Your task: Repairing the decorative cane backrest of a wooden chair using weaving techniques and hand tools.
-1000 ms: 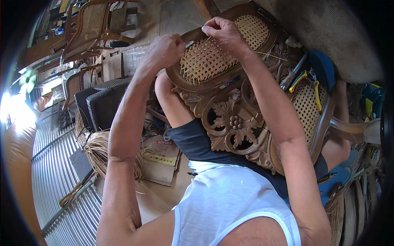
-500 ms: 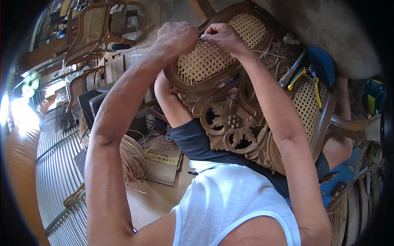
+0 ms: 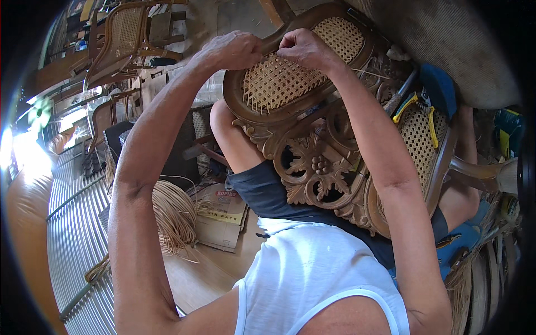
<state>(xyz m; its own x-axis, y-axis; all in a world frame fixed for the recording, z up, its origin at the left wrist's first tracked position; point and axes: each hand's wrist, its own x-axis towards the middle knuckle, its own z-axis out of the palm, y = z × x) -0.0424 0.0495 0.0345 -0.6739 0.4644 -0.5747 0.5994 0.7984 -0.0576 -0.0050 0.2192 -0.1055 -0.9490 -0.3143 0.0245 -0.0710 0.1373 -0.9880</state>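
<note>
The woven cane panel (image 3: 282, 86) sits just under and between your hands, in its brown wooden frame (image 3: 237, 99). Your left hand (image 3: 237, 51) is curled over the frame's edge — its fingertips are hidden, so I can't tell what it grips. Your right hand (image 3: 283, 50) has thumb and finger pinched together by the weave, but I can't see if cane is between them. Go slow, lay each strand flat and snug, and pull gently — thin cane could snap.
</note>
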